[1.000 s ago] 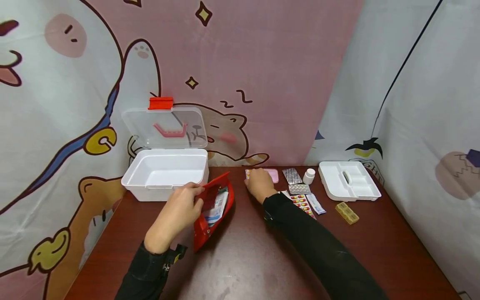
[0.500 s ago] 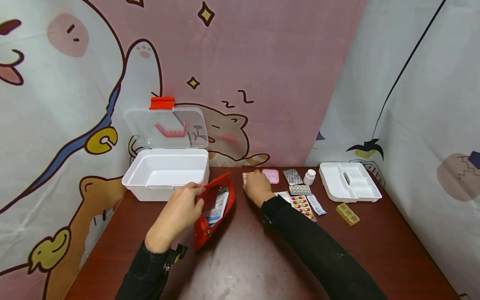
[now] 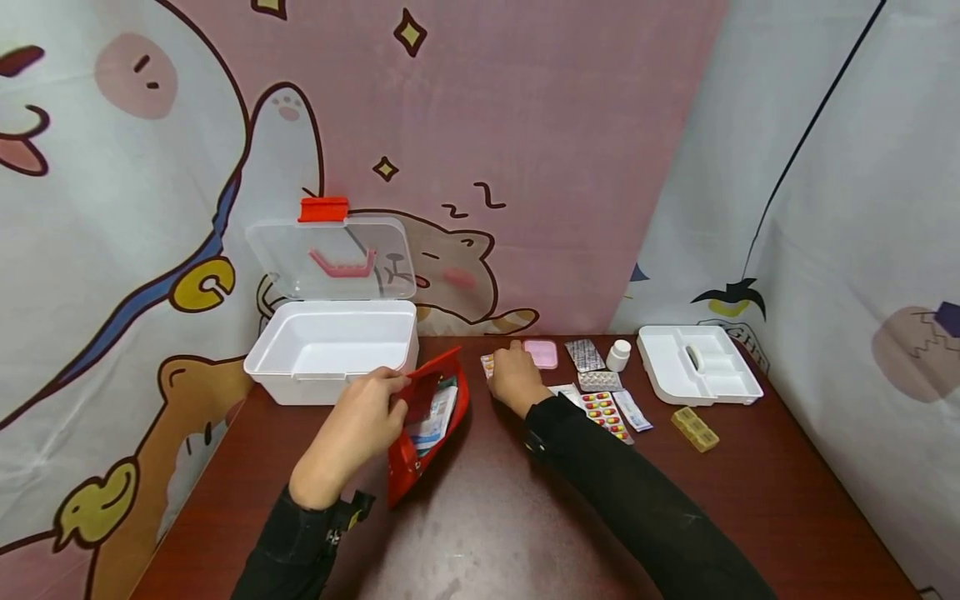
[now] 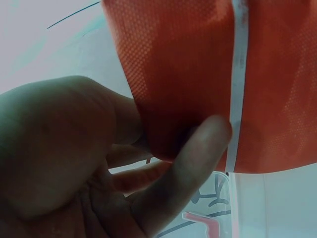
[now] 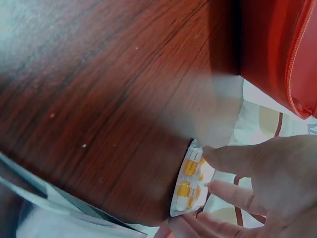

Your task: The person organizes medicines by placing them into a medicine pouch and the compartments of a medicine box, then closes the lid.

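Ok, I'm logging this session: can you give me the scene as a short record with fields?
Left hand: holds the red zippered pouch by its edge
Pouch contents: packets, partly visible
Right hand: pinches a yellow-and-white capsule blister pack
White storage box: clear lid raised
Also on table: pink case, white bottle, divided white tray, yellow pill organizer, other blister packs

Cartoon-print backdrop (image 3: 570,150) behind brown table (image 3: 480,525)

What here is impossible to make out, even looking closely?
Head view: most of the yellow-and-white capsule blister pack, covered by the right hand.
Head view: print on the white packet inside the red pouch, too small to read.
Left wrist view: the pouch's contents, hidden behind its side.
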Demonstrator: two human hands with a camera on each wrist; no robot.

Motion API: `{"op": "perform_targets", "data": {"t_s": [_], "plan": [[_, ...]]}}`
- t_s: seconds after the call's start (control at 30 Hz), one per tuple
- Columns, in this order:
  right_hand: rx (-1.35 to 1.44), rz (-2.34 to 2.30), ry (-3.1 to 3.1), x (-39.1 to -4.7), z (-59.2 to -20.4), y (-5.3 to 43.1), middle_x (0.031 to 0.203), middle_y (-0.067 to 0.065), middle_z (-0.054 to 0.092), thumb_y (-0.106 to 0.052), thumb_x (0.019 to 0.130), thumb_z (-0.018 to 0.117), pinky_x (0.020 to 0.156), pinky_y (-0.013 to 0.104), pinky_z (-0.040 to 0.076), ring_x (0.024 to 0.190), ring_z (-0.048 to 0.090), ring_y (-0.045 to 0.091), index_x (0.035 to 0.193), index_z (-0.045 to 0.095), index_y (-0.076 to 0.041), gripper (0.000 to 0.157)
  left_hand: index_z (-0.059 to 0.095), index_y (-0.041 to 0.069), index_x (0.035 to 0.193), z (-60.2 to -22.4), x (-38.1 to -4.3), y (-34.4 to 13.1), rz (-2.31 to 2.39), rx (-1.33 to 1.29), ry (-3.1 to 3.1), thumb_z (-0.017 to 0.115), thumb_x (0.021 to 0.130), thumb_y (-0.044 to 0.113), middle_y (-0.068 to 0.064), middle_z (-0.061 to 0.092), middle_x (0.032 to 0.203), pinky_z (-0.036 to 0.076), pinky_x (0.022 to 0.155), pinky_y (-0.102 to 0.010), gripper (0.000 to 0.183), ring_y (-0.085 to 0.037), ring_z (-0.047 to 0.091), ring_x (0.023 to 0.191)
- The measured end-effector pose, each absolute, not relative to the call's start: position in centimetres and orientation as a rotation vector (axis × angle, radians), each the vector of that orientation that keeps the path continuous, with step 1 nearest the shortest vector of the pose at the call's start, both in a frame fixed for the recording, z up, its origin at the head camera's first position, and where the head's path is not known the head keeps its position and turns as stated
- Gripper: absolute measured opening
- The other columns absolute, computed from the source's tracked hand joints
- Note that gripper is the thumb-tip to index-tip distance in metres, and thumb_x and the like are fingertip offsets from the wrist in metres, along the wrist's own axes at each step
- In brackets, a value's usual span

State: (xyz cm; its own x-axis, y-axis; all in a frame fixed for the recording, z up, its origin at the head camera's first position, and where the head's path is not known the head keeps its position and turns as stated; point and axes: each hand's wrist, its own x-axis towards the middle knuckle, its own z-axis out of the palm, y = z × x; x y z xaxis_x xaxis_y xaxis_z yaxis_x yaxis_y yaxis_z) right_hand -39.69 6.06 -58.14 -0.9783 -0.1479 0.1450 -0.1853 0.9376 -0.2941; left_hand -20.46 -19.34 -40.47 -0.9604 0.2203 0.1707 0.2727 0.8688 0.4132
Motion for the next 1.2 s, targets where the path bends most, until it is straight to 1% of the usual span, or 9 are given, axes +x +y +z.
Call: {"op": "perform_targets", "data": {"t_s": [0.1, 0.23, 0.33, 0.43, 0.57, 0.67, 0.77, 0.97, 1.2], "plan": [[0.232, 0.565, -2.987, -38.9, -57.1, 6.1, 0.121, 0.027, 0.063, -0.023, 0.075, 0.094, 0.089, 0.055, 0.063, 0.098, 0.072, 0.049, 0.123, 0.073, -0.001, 0.057, 0.076, -0.003, 0.136, -40.6, -20.4, -19.3, -0.678, -0.393, -2.919, 0.063, 0.102, 0.007, -0.020, 0.074, 0.137, 0.065, 0.094, -0.048, 0.038, -0.032, 0.074, 0.112], [0.179, 0.694, -2.989, -39.3, -57.1, 6.3, 0.118, 0.028, 0.070, -0.023, 0.071, 0.098, 0.098, 0.057, 0.060, 0.107, 0.072, 0.050, 0.131, 0.063, -0.001, 0.072, 0.076, -0.003, 0.136, -40.6, -20.4, -19.3, -0.679, -0.389, -2.919, 0.063, 0.102, 0.007, -0.020, 0.074, 0.138, 0.065, 0.093, -0.048, 0.038, -0.031, 0.073, 0.111], [0.138, 0.768, -2.967, -40.6, -58.8, 6.9, 0.113, 0.025, 0.076, -0.023, 0.076, 0.093, 0.097, 0.057, 0.060, 0.108, 0.073, 0.047, 0.132, 0.064, -0.002, 0.066, 0.076, -0.003, 0.136, -40.7, -20.4, -19.4, -0.674, -0.389, -2.916, 0.063, 0.101, 0.007, -0.019, 0.074, 0.137, 0.065, 0.093, -0.048, 0.038, -0.031, 0.073, 0.111], [0.114, 0.852, -2.928, -40.5, -58.8, 7.7, 0.105, 0.018, 0.079, -0.024, 0.081, 0.085, 0.089, 0.049, 0.061, 0.101, 0.074, 0.039, 0.126, 0.074, -0.002, 0.051, 0.076, -0.003, 0.136, -40.7, -20.4, -19.3, -0.673, -0.394, -2.913, 0.063, 0.101, 0.007, -0.020, 0.074, 0.136, 0.065, 0.094, -0.049, 0.038, -0.032, 0.074, 0.111], [0.049, 1.048, -2.884, -37.6, -54.6, 8.1, 0.096, 0.012, 0.082, -0.023, 0.088, 0.079, 0.077, 0.042, 0.058, 0.087, 0.073, 0.030, 0.112, 0.084, -0.006, 0.030, 0.076, -0.003, 0.136, -40.7, -20.4, -19.3, -0.671, -0.389, -2.919, 0.063, 0.101, 0.007, -0.020, 0.074, 0.137, 0.064, 0.094, -0.049, 0.038, -0.032, 0.073, 0.111], [-0.013, 1.344, -2.802, -34.5, -50.3, 8.0, 0.097, 0.013, 0.081, -0.020, 0.094, 0.077, 0.073, 0.039, 0.064, 0.077, 0.074, 0.023, 0.114, 0.082, -0.003, 0.027, 0.076, -0.003, 0.137, -40.6, -20.4, -19.3, -0.666, -0.385, -2.929, 0.063, 0.102, 0.007, -0.020, 0.073, 0.139, 0.064, 0.092, -0.047, 0.039, -0.032, 0.073, 0.111], [-0.071, 1.679, -2.686, -32.2, -47.6, 7.7, 0.100, 0.013, 0.078, -0.016, 0.100, 0.075, 0.066, 0.040, 0.068, 0.069, 0.072, 0.017, 0.122, 0.077, 0.000, 0.027, 0.075, -0.003, 0.138, -40.5, -20.4, -19.3, -0.666, -0.383, -2.938, 0.063, 0.102, 0.007, -0.021, 0.072, 0.140, 0.065, 0.089, -0.045, 0.039, -0.031, 0.073, 0.109], [-0.020, 2.043, -2.613, -29.1, -45.1, 6.8, 0.100, 0.013, 0.070, -0.015, 0.105, 0.068, 0.060, 0.034, 0.066, 0.073, 0.069, 0.016, 0.129, 0.072, 0.006, 0.033, 0.074, -0.004, 0.138, -40.4, -20.5, -19.2, -0.665, -0.392, -2.939, 0.063, 0.102, 0.007, -0.021, 0.072, 0.141, 0.065, 0.087, -0.043, 0.039, -0.029, 0.072, 0.106], [0.171, 2.135, -2.739, -26.9, -43.8, 4.7, 0.092, 0.011, 0.072, -0.016, 0.103, 0.067, 0.063, 0.039, 0.068, 0.071, 0.073, 0.018, 0.120, 0.075, 0.007, 0.029, 0.075, -0.003, 0.138, -40.5, -20.5, -19.3, -0.652, -0.398, -2.933, 0.063, 0.101, 0.007, -0.021, 0.072, 0.140, 0.063, 0.092, -0.046, 0.039, -0.030, 0.072, 0.109]]}}
